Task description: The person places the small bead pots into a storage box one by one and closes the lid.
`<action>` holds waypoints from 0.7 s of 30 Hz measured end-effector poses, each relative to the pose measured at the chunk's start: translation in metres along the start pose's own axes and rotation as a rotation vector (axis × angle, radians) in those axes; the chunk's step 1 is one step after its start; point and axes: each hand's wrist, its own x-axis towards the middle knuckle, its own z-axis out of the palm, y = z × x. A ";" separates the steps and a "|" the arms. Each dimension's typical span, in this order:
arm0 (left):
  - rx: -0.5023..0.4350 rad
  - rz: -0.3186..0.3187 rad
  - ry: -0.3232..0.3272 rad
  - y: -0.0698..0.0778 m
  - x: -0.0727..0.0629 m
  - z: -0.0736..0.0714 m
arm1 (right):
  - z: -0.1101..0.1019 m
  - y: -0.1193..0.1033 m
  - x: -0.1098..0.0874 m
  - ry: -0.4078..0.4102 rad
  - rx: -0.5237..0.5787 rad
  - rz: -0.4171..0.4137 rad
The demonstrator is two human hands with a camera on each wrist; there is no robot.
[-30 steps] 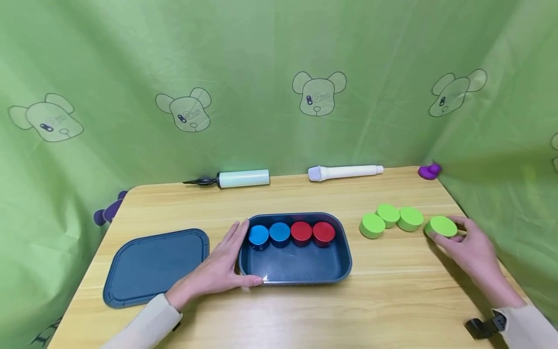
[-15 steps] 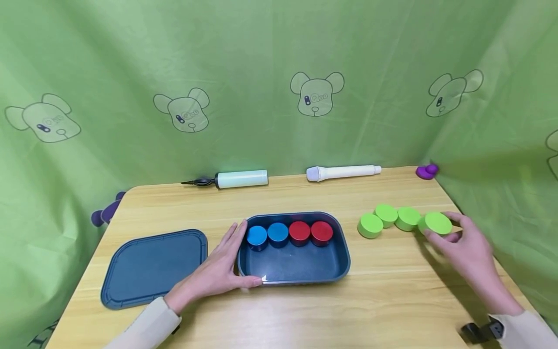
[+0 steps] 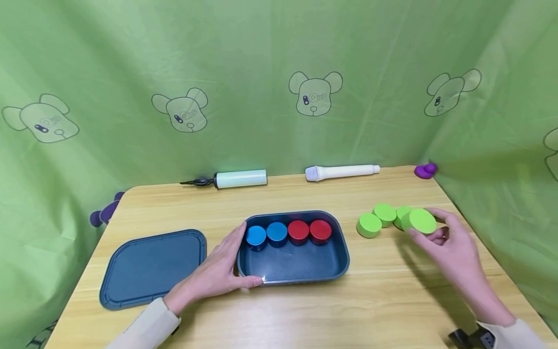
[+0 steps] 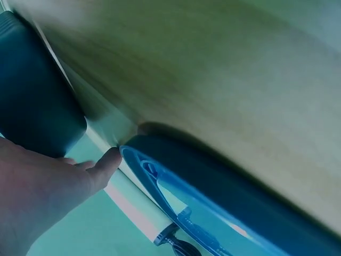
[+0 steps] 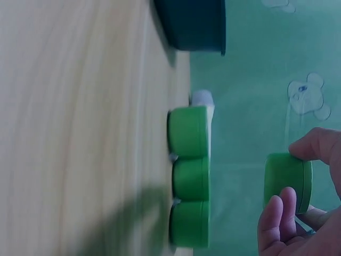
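My left hand (image 3: 215,271) rests against the left end of a dark blue box (image 3: 301,264), fingers stretched along its side and thumb at the front rim. Inside, along the back wall, stand two blue cylinders (image 3: 256,235) and two red cylinders (image 3: 320,231). My right hand (image 3: 453,247) pinches a green cylinder (image 3: 422,221) between thumb and fingers. In the right wrist view this green cylinder (image 5: 282,178) shows a seam near one end and hangs clear of the table. Three more green cylinders (image 3: 368,225) stand to its left, one partly hidden behind it.
A flat dark blue lid (image 3: 154,266) lies left of the box. Along the back edge lie a hand pump (image 3: 241,179) and a white microphone-shaped stick (image 3: 344,172). A purple object (image 3: 425,170) sits at the far right corner. Green curtains (image 3: 244,58) enclose the table.
My right hand has lifted the green cylinder and carried it left, in front of the other green ones. My left hand stays at the box.
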 end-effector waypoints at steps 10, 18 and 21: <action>-0.024 -0.032 -0.009 0.000 -0.001 0.000 | 0.018 -0.035 -0.015 -0.040 0.031 -0.108; -0.041 -0.021 -0.037 0.001 -0.001 -0.004 | 0.030 -0.059 -0.019 -0.079 0.038 -0.160; -0.048 -0.010 -0.049 -0.001 -0.001 -0.006 | 0.034 -0.066 -0.017 -0.078 0.038 -0.193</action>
